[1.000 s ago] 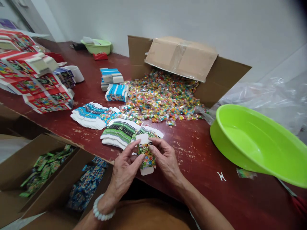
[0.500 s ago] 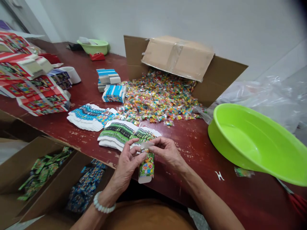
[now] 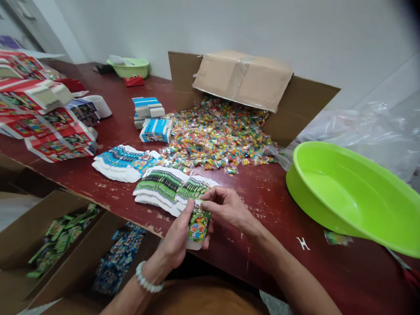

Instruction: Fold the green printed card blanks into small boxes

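A small green printed carton [image 3: 198, 224] stands upright between my hands above the table's front edge. My left hand [image 3: 180, 236] wraps around its sides, thumb along the left and fingertips showing at the right. With thumb and forefinger, my right hand [image 3: 226, 208] pinches the carton's top edge, where a bit of white flap shows. Just behind lies a fanned stack of flat green cartons [image 3: 160, 186], and a similar fan of blue cartons [image 3: 123, 162] is farther left. Whether anything is inside the held carton is hidden.
Small wrapped candies [image 3: 219, 135] spill from a cardboard box [image 3: 244, 78]. A lime basin [image 3: 348, 197] stands at right. Bundled red cartons [image 3: 59, 135] are piled at left. Below the edge, one open box holds green packs [image 3: 65, 232], another blue packs [image 3: 118, 258].
My left hand has shifted from the carton's upper part to wrap around its sides. The raised top flap is now down, with my right fingers still at the top.
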A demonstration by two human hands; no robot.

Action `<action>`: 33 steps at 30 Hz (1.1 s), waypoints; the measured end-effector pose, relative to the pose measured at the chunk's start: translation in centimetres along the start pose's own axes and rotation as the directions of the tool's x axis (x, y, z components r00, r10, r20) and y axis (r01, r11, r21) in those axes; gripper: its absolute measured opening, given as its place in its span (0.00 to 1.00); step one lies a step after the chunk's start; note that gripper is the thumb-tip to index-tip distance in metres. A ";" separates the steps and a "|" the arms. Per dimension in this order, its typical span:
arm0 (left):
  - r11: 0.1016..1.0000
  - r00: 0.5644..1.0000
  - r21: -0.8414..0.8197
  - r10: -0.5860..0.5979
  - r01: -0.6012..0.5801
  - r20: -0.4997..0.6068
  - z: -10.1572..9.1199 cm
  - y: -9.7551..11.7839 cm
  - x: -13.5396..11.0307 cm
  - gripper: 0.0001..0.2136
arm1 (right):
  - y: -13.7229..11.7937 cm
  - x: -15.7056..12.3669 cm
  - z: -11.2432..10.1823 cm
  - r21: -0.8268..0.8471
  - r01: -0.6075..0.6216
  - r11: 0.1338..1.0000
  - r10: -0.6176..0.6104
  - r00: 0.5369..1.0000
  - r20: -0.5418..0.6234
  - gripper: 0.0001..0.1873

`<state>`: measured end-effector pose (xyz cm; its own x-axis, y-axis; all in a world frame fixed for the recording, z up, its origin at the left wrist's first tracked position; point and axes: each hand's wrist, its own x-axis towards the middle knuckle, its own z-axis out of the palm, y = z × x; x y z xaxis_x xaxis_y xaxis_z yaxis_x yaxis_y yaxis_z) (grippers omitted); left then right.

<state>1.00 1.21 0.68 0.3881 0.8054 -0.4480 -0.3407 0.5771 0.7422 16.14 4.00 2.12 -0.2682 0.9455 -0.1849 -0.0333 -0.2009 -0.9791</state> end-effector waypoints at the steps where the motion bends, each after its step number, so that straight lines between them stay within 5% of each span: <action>1: 0.999 1.000 0.025 0.025 -0.025 0.004 -0.1 -0.1 0.0 0.28 | -0.2 0.2 -0.1 0.009 -0.006 1.000 0.007 1.000 -0.018 0.10; 7: 0.981 0.992 0.151 0.122 -0.123 0.018 -1.4 -1.0 0.1 0.27 | -0.1 0.5 0.2 0.051 0.000 0.999 0.004 0.997 -0.078 0.10; 15: 0.969 0.988 0.197 0.140 -0.149 0.062 -2.3 -0.3 -0.6 0.35 | -0.1 0.4 0.4 0.096 0.034 0.995 -0.042 0.996 0.077 0.14; 20: 0.978 0.986 0.149 0.156 -0.146 -0.057 -2.1 -0.2 -0.6 0.30 | 1.0 -1.0 1.8 -0.194 0.332 0.923 -0.321 0.943 0.090 0.03; 23: 0.990 0.989 0.071 0.124 -0.118 -0.080 -1.7 -0.1 -1.0 0.26 | 1.8 -1.0 1.6 -0.315 0.440 0.841 -0.430 0.897 0.104 0.06; 27: 0.994 0.987 0.037 -0.108 0.104 0.118 -1.9 -0.6 -2.8 0.28 | 1.3 2.0 -3.0 -0.467 0.308 0.829 -0.292 0.950 0.107 0.11; 29: 0.975 0.951 0.081 -0.219 0.206 0.220 -2.6 -1.1 -3.9 0.24 | 0.9 4.3 -6.4 -0.756 0.098 0.648 -0.335 0.927 -0.168 0.12; 33: 0.958 0.958 0.176 -0.252 0.227 0.134 -6.4 -1.7 -5.6 0.20 | 1.6 7.1 -11.3 -0.840 -0.086 0.536 -0.332 0.893 -0.304 0.11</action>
<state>-6.11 -3.44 -1.25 0.5729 0.6084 -0.5492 -0.0875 0.7116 0.6971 25.08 13.32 -1.78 0.0639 0.9889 0.1343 0.8139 0.0263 -0.5804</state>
